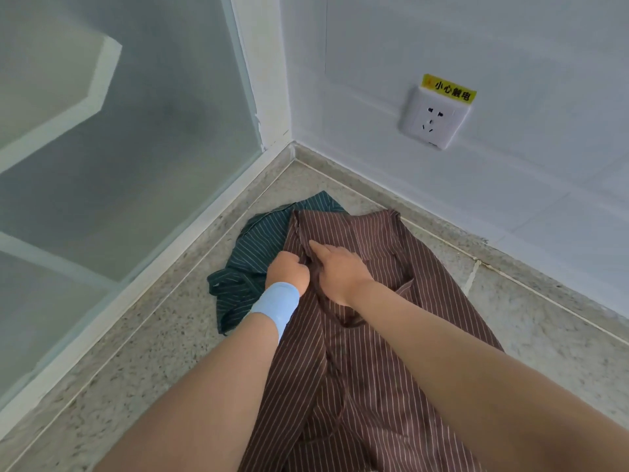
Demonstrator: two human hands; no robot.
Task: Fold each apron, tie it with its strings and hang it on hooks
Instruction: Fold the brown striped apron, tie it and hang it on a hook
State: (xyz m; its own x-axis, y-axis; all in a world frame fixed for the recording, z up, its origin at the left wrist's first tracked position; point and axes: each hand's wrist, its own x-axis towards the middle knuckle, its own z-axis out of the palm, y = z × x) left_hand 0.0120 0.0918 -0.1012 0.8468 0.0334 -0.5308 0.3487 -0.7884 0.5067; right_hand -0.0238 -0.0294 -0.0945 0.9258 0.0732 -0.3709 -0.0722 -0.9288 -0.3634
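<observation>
A frosted glass partition (pixel 119 148) in a white frame bounds the speckled stone floor (pixel 143 342) along its left edge and meets the white wall (pixel 510 46) at the far corner of the floor. A dark green striped apron (pixel 252 247) lies crumpled on the floor near that corner, just beside the left edge, and is partly covered on its right side by a brown striped apron (pixel 374 386). The left hand (pixel 287 270), with a light blue band (pixel 277 306) on its wrist, is closed into a fist at the left border of the brown striped apron; its fingers are curled inward, and what they pinch cannot be told, as they are hidden under the hand. The right hand (pixel 340 267) lies just beside the left hand, palm down on the brown cloth, with the fingers (pixel 320 248) extended and pressed together, pointing to the far corner. A dark strap (pixel 326 308) runs between the two hands. The brown striped apron extends in loose folds from near the far corner to the near edge of the floor. On the wall to the right, a white socket (pixel 434 119) carries a yellow label (pixel 448 89) at its top.
</observation>
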